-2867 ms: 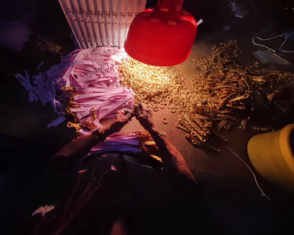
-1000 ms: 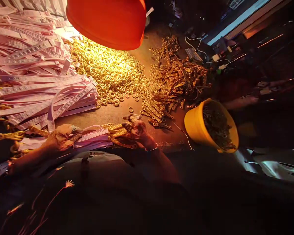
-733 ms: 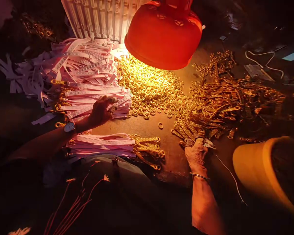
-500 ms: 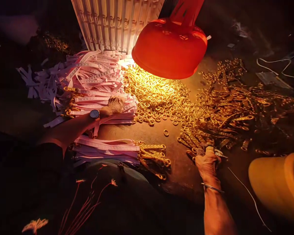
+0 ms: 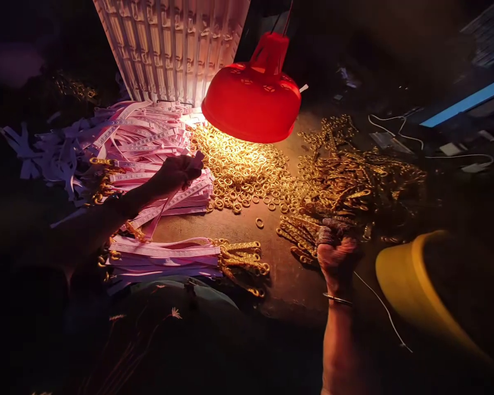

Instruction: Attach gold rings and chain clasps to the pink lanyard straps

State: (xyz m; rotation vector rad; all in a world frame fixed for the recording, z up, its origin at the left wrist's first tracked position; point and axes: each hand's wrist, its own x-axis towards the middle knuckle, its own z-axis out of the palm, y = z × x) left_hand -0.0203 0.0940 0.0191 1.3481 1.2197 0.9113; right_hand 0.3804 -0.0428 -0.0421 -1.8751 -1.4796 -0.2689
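My left hand (image 5: 175, 173) is closed on one pink strap (image 5: 164, 204), which slants down from the fingers over the pile of pink straps (image 5: 144, 140). At the near edge of the heap of gold clasps (image 5: 349, 181), my right hand (image 5: 335, 255) is curled into a fist with its finger ends among the clasps. What the fist holds is hidden. A bangle sits on the right wrist. A bundle of finished straps with gold clasps (image 5: 181, 257) lies just in front of me. Gold rings (image 5: 242, 167) are heaped in the middle under the lamp.
A red lamp shade (image 5: 251, 109) hangs low over the rings. A white ribbed stack of straps (image 5: 170, 46) stands at the back. A yellow tub (image 5: 411, 285) is at the right, with a thin white cord (image 5: 379, 307) beside it. One loose ring (image 5: 259, 223) lies alone.
My hands, together at the centre earlier, have parted. The left went to the pink pile and lifted a strap; the right reached to the clasp heap and curled shut.
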